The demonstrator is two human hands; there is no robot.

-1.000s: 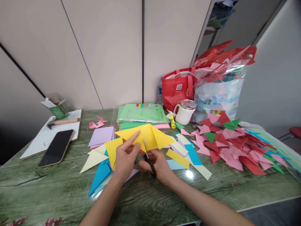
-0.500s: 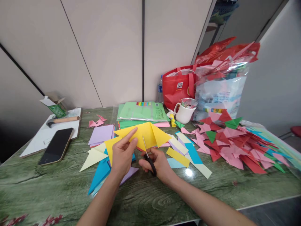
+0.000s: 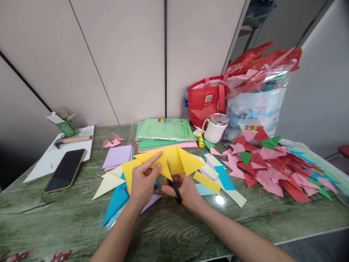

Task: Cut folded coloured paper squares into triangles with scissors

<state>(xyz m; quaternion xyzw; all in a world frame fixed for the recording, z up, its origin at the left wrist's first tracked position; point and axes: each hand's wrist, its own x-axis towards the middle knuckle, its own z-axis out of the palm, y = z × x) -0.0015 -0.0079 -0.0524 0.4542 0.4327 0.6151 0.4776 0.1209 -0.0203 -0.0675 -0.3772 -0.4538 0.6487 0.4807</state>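
Nearest the camera, the left hand (image 3: 143,183) pinches the folded yellow paper sheet (image 3: 174,159) from the left, forefinger stretched along its top edge, lifting it just above the green wood-grain tabletop (image 3: 174,225). The right hand (image 3: 185,189) is clenched through the black handles of a small pair of scissors (image 3: 172,180), whose blades point up into the lower edge of the yellow sheet near its middle crease. To cut cleanly, it looks wise to keep the paper taut between the pinching fingers and the blades, and to follow the fold line rather than drift — the forefinger lies close to the blade path and should stay clear.

Under and around the hands lie loose offcuts: a blue paper triangle (image 3: 116,202), a pale yellow triangle (image 3: 107,182), a yellow strip (image 3: 206,182). They crowd the spot where the sheet could rest. To the left, a black smartphone (image 3: 65,170) lies beside a wooden-handled hammer (image 3: 72,140). To the right spreads a heap of red, pink and green folded triangles (image 3: 272,167). Farther back — a stack of green paper packs (image 3: 163,131), a white mug (image 3: 214,131), a red tote bag (image 3: 207,102) against the wall
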